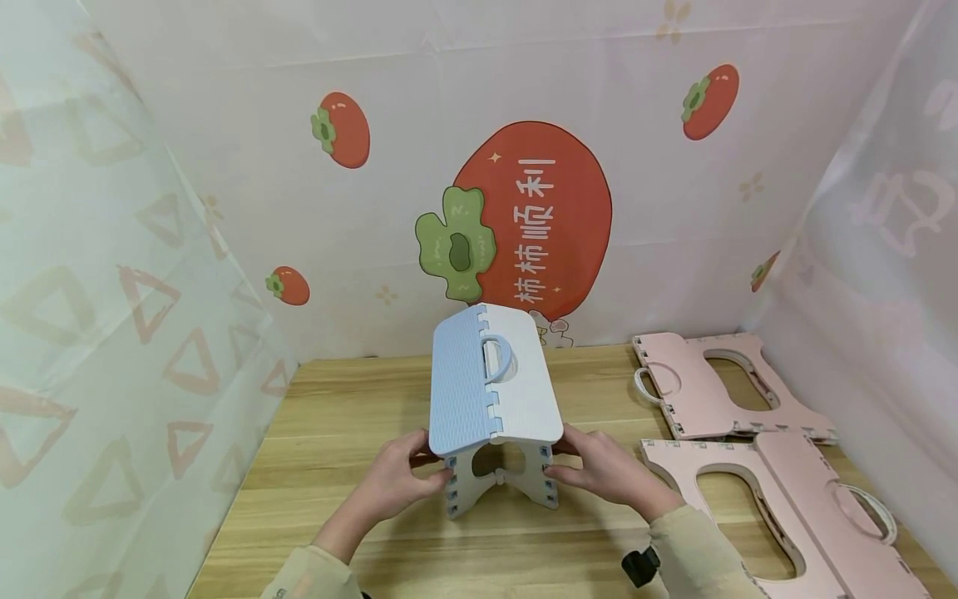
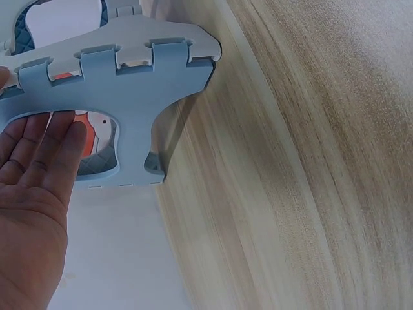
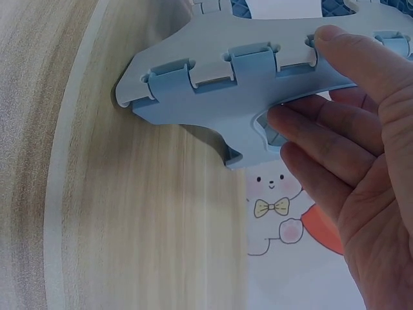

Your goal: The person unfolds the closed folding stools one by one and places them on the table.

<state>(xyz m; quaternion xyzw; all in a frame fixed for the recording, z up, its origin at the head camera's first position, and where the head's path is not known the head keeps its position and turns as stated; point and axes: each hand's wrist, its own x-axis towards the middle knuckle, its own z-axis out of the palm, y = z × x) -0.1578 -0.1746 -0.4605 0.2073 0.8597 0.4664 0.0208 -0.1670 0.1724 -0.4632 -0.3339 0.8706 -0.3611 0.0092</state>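
Note:
A blue and white folding stool stands in the middle of the wooden table, its two top halves sloping like a low roof from the centre hinge. A blue carrying handle lies along that hinge. My left hand grips the stool's left leg panel, thumb at the front edge. In the left wrist view, its fingers reach into the panel's cut-out. On the other side, my right hand pinches the right leg panel, with its thumb on the hinged edge and fingertips at the cut-out.
Two pink folding stools lie folded flat at the right: one at the back, the other nearer me. Wooden tabletop extends left of the blue stool. A printed curtain hangs behind the table and along both sides.

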